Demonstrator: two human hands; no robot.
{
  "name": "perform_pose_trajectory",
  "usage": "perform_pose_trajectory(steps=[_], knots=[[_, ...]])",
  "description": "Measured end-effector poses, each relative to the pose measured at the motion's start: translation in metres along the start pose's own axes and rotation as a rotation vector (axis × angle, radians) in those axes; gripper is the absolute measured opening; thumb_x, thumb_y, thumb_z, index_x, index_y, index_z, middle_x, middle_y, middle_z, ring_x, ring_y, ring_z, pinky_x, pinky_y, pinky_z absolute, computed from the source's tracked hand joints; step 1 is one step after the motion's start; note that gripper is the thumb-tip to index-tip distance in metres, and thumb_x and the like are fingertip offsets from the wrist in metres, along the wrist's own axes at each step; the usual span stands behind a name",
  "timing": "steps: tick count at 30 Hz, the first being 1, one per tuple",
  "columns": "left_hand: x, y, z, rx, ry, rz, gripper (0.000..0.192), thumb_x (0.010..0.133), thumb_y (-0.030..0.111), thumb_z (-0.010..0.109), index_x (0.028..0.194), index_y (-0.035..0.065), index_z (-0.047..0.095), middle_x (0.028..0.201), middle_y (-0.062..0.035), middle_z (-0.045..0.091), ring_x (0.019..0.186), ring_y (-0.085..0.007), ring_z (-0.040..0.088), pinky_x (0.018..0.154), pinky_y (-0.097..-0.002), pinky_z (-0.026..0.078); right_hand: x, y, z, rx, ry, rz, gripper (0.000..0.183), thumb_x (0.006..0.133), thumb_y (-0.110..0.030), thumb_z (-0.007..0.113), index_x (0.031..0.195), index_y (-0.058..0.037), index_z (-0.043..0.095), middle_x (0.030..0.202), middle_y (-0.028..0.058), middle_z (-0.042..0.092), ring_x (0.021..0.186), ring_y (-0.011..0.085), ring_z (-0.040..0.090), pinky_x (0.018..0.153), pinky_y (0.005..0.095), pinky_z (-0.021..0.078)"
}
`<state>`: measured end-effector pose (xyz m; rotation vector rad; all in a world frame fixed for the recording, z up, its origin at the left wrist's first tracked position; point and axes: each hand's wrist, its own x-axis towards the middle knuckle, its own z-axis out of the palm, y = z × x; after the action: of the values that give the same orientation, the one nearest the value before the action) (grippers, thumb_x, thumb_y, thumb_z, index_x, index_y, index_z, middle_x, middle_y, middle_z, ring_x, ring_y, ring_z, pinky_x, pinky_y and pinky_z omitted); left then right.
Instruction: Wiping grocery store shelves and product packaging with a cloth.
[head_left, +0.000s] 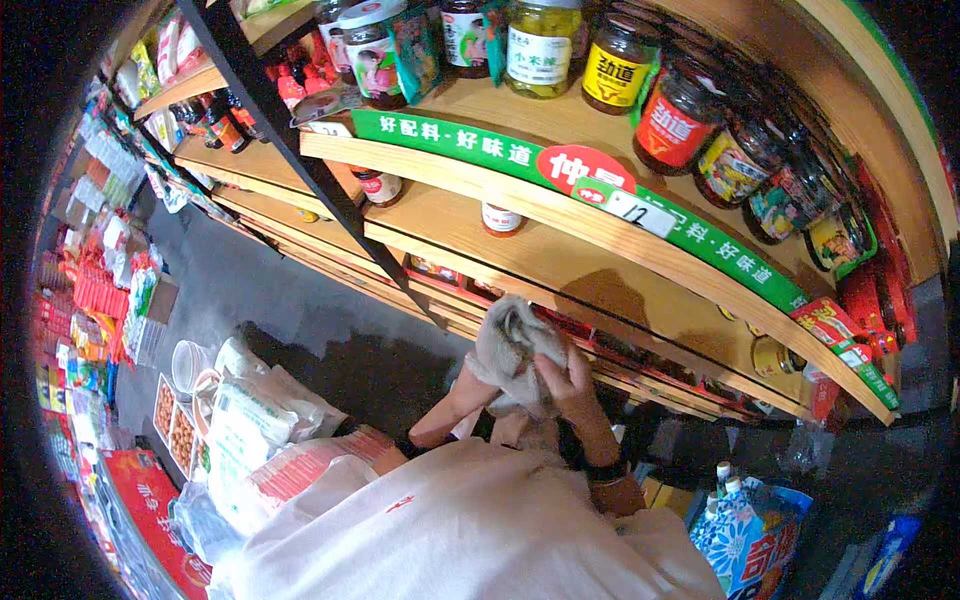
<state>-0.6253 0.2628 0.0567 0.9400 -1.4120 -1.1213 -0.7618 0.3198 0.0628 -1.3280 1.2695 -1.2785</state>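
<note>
A crumpled light grey cloth (517, 345) is bunched up in front of my chest, below the wooden shelves. My left hand (481, 375) holds it from the left, and the fingers disappear into its folds. From the right, my right hand (568, 375) pinches the cloth between thumb and fingers. Whether something is wrapped inside is hidden. Just beyond my hands runs a lower wooden shelf (442, 217), where a small jar with a white and red label (501, 219) stands upright.
The upper shelf edge (450, 166) juts out above, lined with several sauce jars, among them a red-labelled jar (671, 124). White printed sacks (255, 427) and a tray of brown round items (180, 435) are at left. Blue printed packages (742, 525) stand low at right.
</note>
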Motion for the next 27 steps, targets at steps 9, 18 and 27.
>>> perform_pose_trajectory(steps=[9, 18, 27], knots=[[-0.007, 0.045, -0.110, -1.249, -0.067, -0.632, 0.036, 0.088, 0.023, 0.047, 0.117, 0.0023, 0.049, 0.110, -0.0103, 0.055, 0.100, -0.0215, 0.053, 0.090, -0.0347, 0.041, 0.030, 0.012, 0.002, 0.032, -0.153, 0.043, 0.023, 0.086, -0.016, 0.055, 0.101, 0.0003, 0.056, 0.096, 0.0051, 0.059, 0.087, 0.0138, 0.054, 0.077, 0.0272, 0.0430], [-0.008, 0.031, -0.133, -1.124, -0.235, -0.610, 0.036, 0.088, 0.023, 0.046, 0.118, 0.0023, 0.047, 0.111, -0.0104, 0.054, 0.101, -0.0217, 0.052, 0.091, -0.0346, 0.040, 0.076, -0.026, 0.081, -0.309, -0.097, -0.154, 0.032, 0.080, -0.023, 0.063, 0.099, 0.0021, 0.059, 0.097, 0.0149, 0.062, 0.090, 0.0218, 0.059, 0.080, 0.0315, 0.0450], [0.021, 0.020, -0.185, -0.995, -0.336, -0.616, 0.037, 0.088, 0.023, 0.046, 0.119, 0.0024, 0.046, 0.113, -0.0106, 0.053, 0.103, -0.0218, 0.051, 0.092, -0.0345, 0.039, 0.150, -0.023, 0.094, -0.126, 0.621, -0.137, 0.049, 0.075, -0.013, 0.067, 0.115, 0.0040, 0.044, 0.109, 0.0165, 0.053, 0.101, 0.0225, 0.052, 0.080, 0.0342, 0.0453]])
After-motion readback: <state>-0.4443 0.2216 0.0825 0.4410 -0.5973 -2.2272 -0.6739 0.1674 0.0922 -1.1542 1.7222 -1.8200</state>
